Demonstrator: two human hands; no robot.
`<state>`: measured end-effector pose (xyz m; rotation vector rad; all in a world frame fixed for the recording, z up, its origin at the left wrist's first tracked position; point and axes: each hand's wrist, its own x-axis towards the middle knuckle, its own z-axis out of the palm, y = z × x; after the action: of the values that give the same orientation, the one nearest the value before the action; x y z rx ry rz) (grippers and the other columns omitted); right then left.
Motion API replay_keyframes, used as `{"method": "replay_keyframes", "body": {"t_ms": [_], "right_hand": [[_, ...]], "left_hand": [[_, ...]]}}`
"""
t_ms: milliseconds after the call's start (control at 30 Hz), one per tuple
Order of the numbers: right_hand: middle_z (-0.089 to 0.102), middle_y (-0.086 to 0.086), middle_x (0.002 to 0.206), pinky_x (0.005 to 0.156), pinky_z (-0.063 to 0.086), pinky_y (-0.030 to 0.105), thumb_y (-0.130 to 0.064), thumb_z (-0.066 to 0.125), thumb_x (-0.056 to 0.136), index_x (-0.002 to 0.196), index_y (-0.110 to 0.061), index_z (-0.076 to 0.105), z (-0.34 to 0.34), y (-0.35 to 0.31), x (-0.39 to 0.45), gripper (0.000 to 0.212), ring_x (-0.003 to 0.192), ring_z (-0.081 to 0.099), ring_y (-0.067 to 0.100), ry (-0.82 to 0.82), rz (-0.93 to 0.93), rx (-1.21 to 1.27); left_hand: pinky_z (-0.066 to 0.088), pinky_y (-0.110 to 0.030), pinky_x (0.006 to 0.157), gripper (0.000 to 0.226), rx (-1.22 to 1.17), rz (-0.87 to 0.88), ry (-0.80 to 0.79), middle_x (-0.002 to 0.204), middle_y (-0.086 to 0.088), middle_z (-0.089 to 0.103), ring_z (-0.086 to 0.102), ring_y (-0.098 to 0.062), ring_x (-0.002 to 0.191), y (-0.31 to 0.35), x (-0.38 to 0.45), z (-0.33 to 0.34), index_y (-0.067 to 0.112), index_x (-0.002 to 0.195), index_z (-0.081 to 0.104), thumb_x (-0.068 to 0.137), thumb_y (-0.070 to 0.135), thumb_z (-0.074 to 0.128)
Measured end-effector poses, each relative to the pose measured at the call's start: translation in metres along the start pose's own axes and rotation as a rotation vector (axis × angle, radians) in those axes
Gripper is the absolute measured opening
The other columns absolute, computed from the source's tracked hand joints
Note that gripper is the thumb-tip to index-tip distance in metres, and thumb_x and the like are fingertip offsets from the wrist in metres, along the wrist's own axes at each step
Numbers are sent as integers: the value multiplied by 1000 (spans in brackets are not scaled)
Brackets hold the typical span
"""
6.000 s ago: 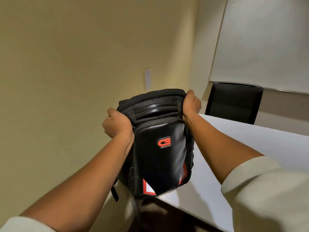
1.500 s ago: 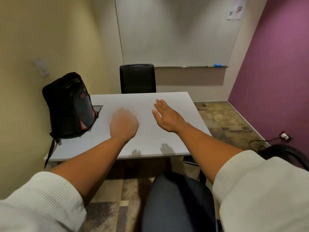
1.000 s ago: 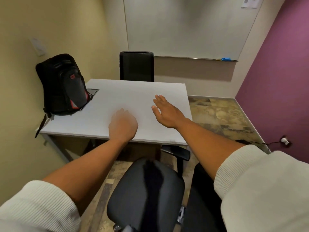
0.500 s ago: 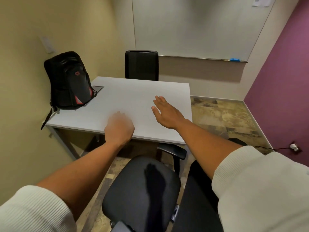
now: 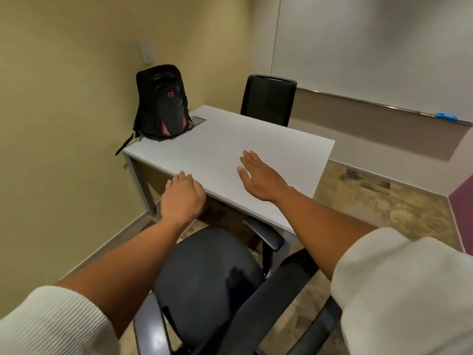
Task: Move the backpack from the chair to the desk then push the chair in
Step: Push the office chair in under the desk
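Observation:
The black backpack (image 5: 162, 102) with red accents stands upright on the far left corner of the white desk (image 5: 281, 155), leaning against the yellow wall. A black office chair (image 5: 207, 278) with armrests stands below me, its seat just outside the desk's near edge. My left hand (image 5: 183, 198) hovers over the desk's near edge, fingers loosely curled, holding nothing. My right hand (image 5: 258, 174) is held flat above the desk top, fingers spread and empty.
A second black chair (image 5: 267, 103) stands tucked at the desk's far side. A whiteboard (image 5: 371, 47) with a blue marker (image 5: 446, 117) on its rail hangs on the back wall. The yellow wall is close on the left; patterned floor lies to the right.
The backpack, held in both hands six seconds ago, now rests on the desk with my hands off it. Over the last second the view has swung leftward and back; both hands stay empty.

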<state>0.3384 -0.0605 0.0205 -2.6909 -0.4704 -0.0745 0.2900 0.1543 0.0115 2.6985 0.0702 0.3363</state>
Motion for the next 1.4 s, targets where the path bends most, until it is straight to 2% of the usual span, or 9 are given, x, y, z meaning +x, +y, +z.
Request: {"method": "replay_keyframes", "body": {"t_ms": [133, 300, 433, 667, 867, 1033, 1133, 1267, 1400], "right_hand": [[10, 0, 165, 119, 14, 38, -44, 24, 104, 154, -17, 20, 2, 3, -24, 57, 151, 3, 16, -74, -53, 39], [10, 1, 165, 121, 15, 42, -43, 25, 104, 154, -16, 19, 8, -5, -47, 57, 151, 3, 17, -119, -116, 73], [10, 2, 165, 121, 14, 42, -42, 25, 105, 154, -14, 20, 10, -9, -62, 57, 151, 3, 16, -127, -120, 107], [10, 2, 165, 121, 14, 42, -42, 25, 105, 154, -14, 20, 15, -2, -89, 57, 151, 2, 16, -135, -140, 111], [12, 2, 165, 119, 13, 39, -42, 24, 105, 154, -14, 21, 14, 23, -106, 57, 151, 3, 14, -145, -188, 121], [14, 3, 164, 119, 16, 40, -42, 24, 104, 153, -14, 24, 7, 44, -133, 56, 151, 5, 15, -191, -267, 129], [14, 2, 164, 119, 12, 36, -42, 24, 105, 154, -14, 23, 3, 63, -157, 57, 150, 4, 14, -224, -303, 120], [14, 3, 164, 118, 7, 32, -42, 24, 105, 154, -13, 23, 1, 87, -182, 57, 150, 4, 15, -265, -323, 118], [13, 2, 164, 119, 11, 36, -45, 24, 104, 154, -14, 24, 5, 107, -200, 58, 150, 4, 14, -298, -325, 106]], "left_hand": [[40, -49, 98, 36, 31, -50, 52, 116, -19, 58, 50, -34, 109, 16, -44, -4, 1, 101, 59, 97, 23, 31], [37, -48, 103, 38, 49, -137, 55, 123, -20, 57, 49, -34, 115, 19, -75, -10, 2, 104, 61, 97, 24, 30], [38, -48, 100, 36, 58, -139, 53, 112, -18, 58, 51, -33, 107, 21, -92, -14, 1, 99, 60, 97, 23, 30], [39, -47, 100, 36, 68, -151, 41, 115, -17, 58, 51, -32, 110, 27, -125, -6, 3, 99, 59, 98, 24, 31], [33, -48, 108, 40, 88, -205, 63, 132, -20, 53, 45, -34, 124, 50, -159, 1, -1, 112, 59, 98, 23, 31], [31, -45, 108, 38, 106, -285, 86, 136, -21, 51, 42, -34, 128, 81, -200, 12, -1, 116, 58, 99, 21, 33], [30, -44, 109, 39, 102, -330, 77, 142, -21, 47, 39, -33, 133, 99, -224, 24, 0, 117, 59, 98, 23, 34], [33, -45, 105, 37, 99, -376, 72, 139, -19, 50, 42, -32, 129, 119, -255, 44, 5, 110, 60, 98, 27, 32], [36, -47, 101, 36, 81, -412, 34, 128, -16, 53, 46, -33, 120, 128, -280, 62, 6, 109, 55, 99, 30, 30]]}}
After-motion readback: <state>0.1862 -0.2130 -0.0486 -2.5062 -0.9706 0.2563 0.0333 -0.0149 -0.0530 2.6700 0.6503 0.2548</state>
